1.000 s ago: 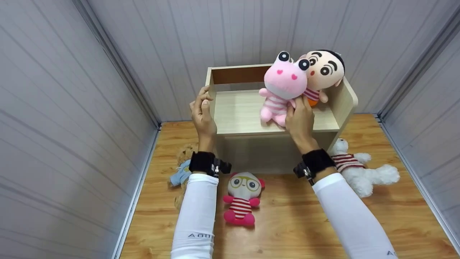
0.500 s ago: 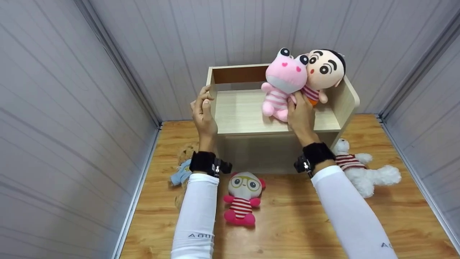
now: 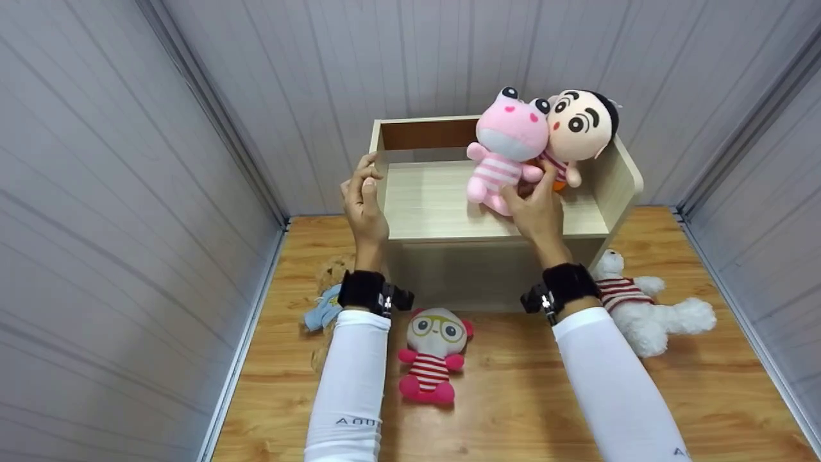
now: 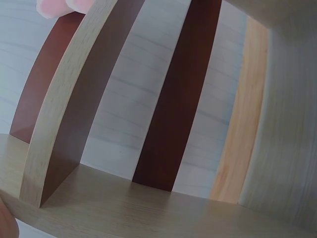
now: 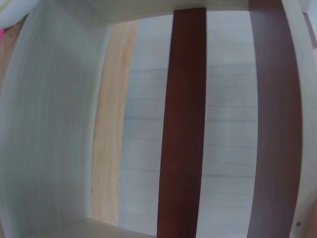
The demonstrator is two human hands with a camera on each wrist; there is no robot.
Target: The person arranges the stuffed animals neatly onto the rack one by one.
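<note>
On the shelf unit's top board, a pink frog plush with a striped body leans against a big-headed boy doll at the right end. My right hand has its thumb on the frog's lower side, the index finger reaching between both toys and a gap between finger and thumb. The frog's feet peek into the left wrist view. At the unit's left side panel, my left hand rests with loosely bent fingers along the edge.
A panda plush with glasses lies on the floor before the unit. To the right is a white plush in a striped shirt; at left, a brown bear, partly behind the arm. Corrugated walls surround everything.
The frog plush has shifted slightly up and right, against the boy doll. My right hand has let go of the frog's arm, its thumb and finger now spread apart. My left hand stays put.
</note>
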